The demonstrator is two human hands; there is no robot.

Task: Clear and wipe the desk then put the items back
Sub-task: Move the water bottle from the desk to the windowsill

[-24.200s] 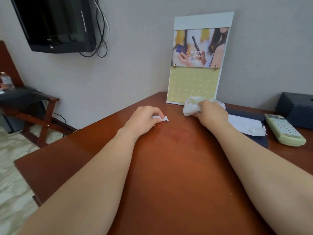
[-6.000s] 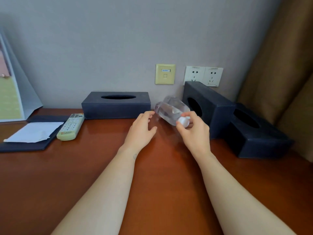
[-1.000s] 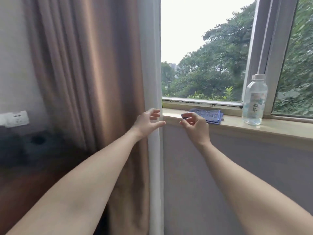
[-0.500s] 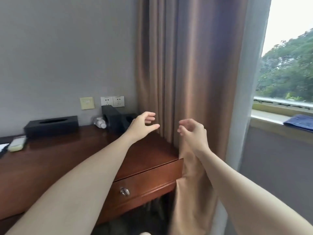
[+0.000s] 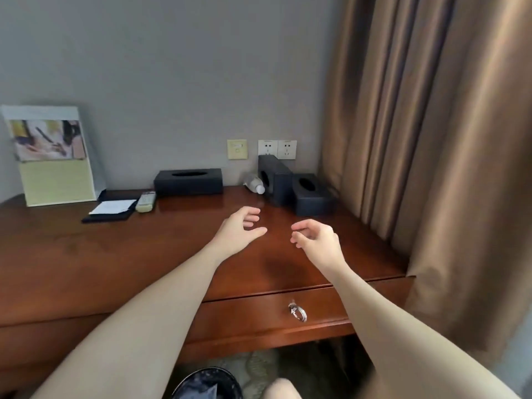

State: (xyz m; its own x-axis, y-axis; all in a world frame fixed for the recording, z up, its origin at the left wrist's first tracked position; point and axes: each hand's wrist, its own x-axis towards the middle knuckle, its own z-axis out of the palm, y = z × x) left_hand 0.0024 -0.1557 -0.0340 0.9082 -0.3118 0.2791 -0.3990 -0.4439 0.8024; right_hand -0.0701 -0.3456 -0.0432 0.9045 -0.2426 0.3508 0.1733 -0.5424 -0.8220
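1. Head view. Left hand (image 5: pixel 239 231) and right hand (image 5: pixel 318 240) hover above the desk (image 5: pixel 86 254), near each other, apart. Both are empty, with loosely curled, spread fingers.
2. Just ahead of the left hand, a bottle (image 5: pixel 254 182) lies on its side against two dark boxes (image 5: pixel 276 180). These sit ahead of the right hand.
3. Well left of the left hand: tissue box (image 5: pixel 188 182), remote (image 5: pixel 146 201), folder (image 5: pixel 106 218), calendar (image 5: pixel 54 156). Curtain (image 5: pixel 431 139) hangs right of the right hand.
4. Change: a second ago the hands reached toward a windowsill holding a blue cloth and an upright bottle. The view has since swung back to the desk. Neither hand brought the cloth.
5. Judgement: clearing is unfinished and wiping of this end has not begun. The lying bottle looks the likeliest next pick.
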